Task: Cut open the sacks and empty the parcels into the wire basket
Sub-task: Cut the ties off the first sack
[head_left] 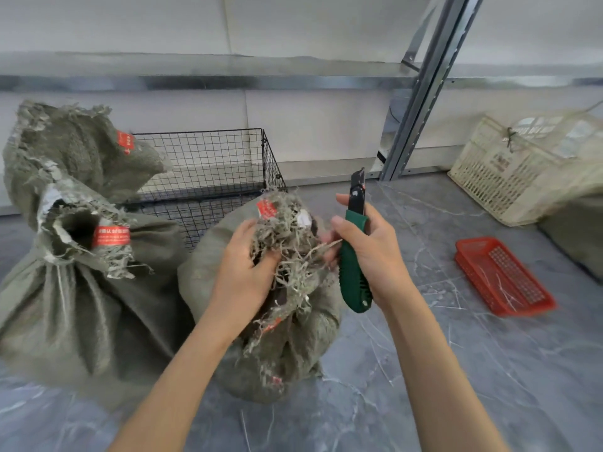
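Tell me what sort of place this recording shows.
Probably a parcel depot or storeroom: tied woven sacks stand on a bare floor beside a wire basket, with metal racking and a plastic crate behind.

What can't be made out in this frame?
Head view:
- Nearest sack: contents hidden by frayed fibres and the left hand.
- Wire basket: floor partly blocked by the left sack.
- Red label: print blurred, too small.
- Cream crate: cut off by right edge.

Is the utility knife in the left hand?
No, the right hand grips the green utility knife; the left hand holds the frayed mouth of the sack.
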### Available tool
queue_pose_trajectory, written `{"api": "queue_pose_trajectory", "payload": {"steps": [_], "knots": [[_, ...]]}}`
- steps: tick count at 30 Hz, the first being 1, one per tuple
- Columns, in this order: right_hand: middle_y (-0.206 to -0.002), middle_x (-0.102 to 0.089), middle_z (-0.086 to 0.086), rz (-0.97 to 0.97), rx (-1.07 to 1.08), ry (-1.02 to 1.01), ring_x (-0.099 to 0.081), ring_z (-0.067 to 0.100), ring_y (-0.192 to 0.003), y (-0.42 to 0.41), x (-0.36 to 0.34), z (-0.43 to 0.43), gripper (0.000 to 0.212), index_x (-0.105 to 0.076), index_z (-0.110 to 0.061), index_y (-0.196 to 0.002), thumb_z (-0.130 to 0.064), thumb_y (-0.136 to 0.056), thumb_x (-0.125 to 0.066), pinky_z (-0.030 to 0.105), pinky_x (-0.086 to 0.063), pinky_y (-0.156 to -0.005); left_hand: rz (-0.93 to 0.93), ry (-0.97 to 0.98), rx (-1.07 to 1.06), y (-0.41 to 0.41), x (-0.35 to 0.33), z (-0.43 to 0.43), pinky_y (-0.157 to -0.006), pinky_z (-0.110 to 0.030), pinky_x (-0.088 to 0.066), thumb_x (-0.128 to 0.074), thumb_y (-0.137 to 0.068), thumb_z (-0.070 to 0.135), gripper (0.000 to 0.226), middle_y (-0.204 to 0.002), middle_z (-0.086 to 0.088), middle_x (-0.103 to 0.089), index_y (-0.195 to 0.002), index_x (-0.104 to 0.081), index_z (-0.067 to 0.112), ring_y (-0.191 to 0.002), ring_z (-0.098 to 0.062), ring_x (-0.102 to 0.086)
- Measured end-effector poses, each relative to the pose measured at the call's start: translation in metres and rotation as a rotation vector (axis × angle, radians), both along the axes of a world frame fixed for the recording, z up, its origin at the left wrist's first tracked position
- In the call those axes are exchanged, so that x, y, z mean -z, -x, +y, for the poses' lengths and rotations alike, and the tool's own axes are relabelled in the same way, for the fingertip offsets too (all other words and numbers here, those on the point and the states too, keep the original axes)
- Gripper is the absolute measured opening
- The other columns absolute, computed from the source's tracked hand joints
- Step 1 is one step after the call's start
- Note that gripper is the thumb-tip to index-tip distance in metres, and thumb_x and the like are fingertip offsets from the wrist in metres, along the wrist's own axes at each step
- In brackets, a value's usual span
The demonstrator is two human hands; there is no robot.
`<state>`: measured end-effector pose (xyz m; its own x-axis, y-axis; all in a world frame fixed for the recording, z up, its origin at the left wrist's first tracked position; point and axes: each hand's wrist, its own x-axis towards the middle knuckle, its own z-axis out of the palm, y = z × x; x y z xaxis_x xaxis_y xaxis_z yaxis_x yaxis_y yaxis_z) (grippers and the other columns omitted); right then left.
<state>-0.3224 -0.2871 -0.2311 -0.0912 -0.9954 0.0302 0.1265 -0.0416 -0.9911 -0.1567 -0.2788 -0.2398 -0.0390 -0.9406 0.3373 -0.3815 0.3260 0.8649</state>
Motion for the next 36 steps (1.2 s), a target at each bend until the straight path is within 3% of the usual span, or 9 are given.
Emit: {"api": "queue_pose_trajectory", "payload": {"steps": [3, 7, 13, 16, 18, 23, 27, 30, 36], "knots": [[-0.058, -0.056, 0.000, 0.116, 0.037, -0.004, -0.053, 0.018, -0.050, 0.011, 0.010, 0.004, 0.028, -0.050, -0.022, -0.125, -0.014, -0.097, -0.051, 0.030, -0.050, -0.052, 0.020, -0.036, 0.072, 0.012, 0.013, -0.001, -0.076, 0.004, -0.035, -0.060, -0.090, 0.016, 0.036, -0.094, 0.038, -0.050, -0.099, -0.047, 0.048, -0.088, 0.030, -0.047], [-0.069, -0.048, 0.007, 0.298, 0.101, -0.069, -0.047, 0.021, -0.056, 0.029, 0.030, 0.010, 0.013, -0.047, -0.020, -0.113, -0.022, -0.100, -0.044, 0.031, -0.046, -0.052, -0.078, -0.015, 0.160, 0.029, 0.031, 0.001, -0.086, -0.001, -0.038, -0.063, -0.087, 0.008, 0.044, -0.107, 0.027, -0.058, -0.119, -0.051, 0.035, -0.098, 0.012, -0.056], [-0.069, -0.044, 0.004, 0.195, 0.197, -0.327, -0.039, 0.015, -0.053, 0.070, 0.073, 0.025, 0.004, -0.038, -0.020, -0.094, -0.016, -0.096, -0.037, 0.033, -0.037, -0.052, -0.366, 0.094, 0.286, 0.057, 0.054, 0.016, -0.109, -0.027, -0.027, -0.066, -0.080, 0.003, 0.058, -0.133, 0.014, -0.046, -0.134, -0.049, 0.016, -0.125, 0.003, -0.035], [-0.071, -0.043, 0.005, 0.171, 0.270, -0.418, -0.037, 0.017, -0.053, 0.094, 0.101, 0.034, 0.010, -0.036, -0.020, -0.089, -0.012, -0.093, -0.034, 0.033, -0.035, -0.052, -0.586, 0.150, 0.353, 0.070, 0.070, 0.023, -0.115, -0.042, -0.016, -0.071, -0.075, 0.006, 0.066, -0.144, -0.003, -0.045, -0.136, -0.048, 0.012, -0.138, -0.017, -0.033], [-0.078, -0.044, 0.008, 0.221, 0.301, -0.479, -0.039, 0.019, -0.057, 0.109, 0.124, 0.041, 0.011, -0.038, -0.021, -0.093, -0.011, -0.092, -0.033, 0.034, -0.035, -0.054, -0.691, 0.177, 0.385, 0.079, 0.077, 0.027, -0.112, -0.045, -0.014, -0.073, -0.074, 0.009, 0.065, -0.144, -0.008, -0.044, -0.135, -0.049, 0.011, -0.138, -0.023, -0.033], [-0.077, -0.043, 0.007, 0.316, 0.377, -0.600, -0.043, 0.021, -0.063, 0.134, 0.182, 0.067, 0.026, -0.033, -0.017, -0.119, -0.006, -0.095, -0.036, 0.035, -0.037, -0.058, -0.943, 0.225, 0.418, 0.105, 0.086, 0.031, -0.104, -0.063, -0.029, -0.079, -0.068, 0.020, 0.054, -0.140, -0.021, -0.046, -0.116, -0.059, 0.005, -0.133, -0.036, -0.040], [-0.078, -0.045, 0.004, 0.374, 0.428, -0.651, -0.047, 0.025, -0.069, 0.140, 0.231, 0.092, 0.025, -0.036, -0.014, -0.124, -0.010, -0.099, -0.039, 0.032, -0.037, -0.056, -1.044, 0.246, 0.430, 0.125, 0.091, 0.029, -0.106, -0.062, -0.027, -0.077, -0.070, 0.024, 0.053, -0.144, -0.023, -0.040, -0.116, -0.058, 0.004, -0.135, -0.037, -0.037], [-0.079, -0.051, 0.009, 0.473, 0.423, -0.711, -0.044, 0.021, -0.057, 0.143, 0.270, 0.107, 0.029, -0.042, -0.008, -0.125, -0.007, -0.096, -0.045, 0.029, -0.034, -0.049, -1.027, 0.227, 0.444, 0.135, 0.096, 0.026, -0.113, -0.056, -0.015, -0.067, -0.081, 0.024, 0.051, -0.153, -0.018, -0.026, -0.127, -0.052, 0.008, -0.143, -0.031, -0.021], [-0.114, -0.052, 0.019, 0.618, 0.308, -0.854, -0.049, 0.024, -0.063, 0.147, 0.331, 0.127, 0.040, -0.043, -0.008, -0.133, -0.004, -0.093, -0.045, 0.025, -0.031, -0.044, -0.967, 0.192, 0.464, 0.150, 0.101, 0.019, -0.116, -0.049, -0.002, -0.053, -0.091, 0.024, 0.047, -0.158, -0.011, -0.010, -0.135, -0.041, 0.010, -0.147, -0.023, -0.003]]}}
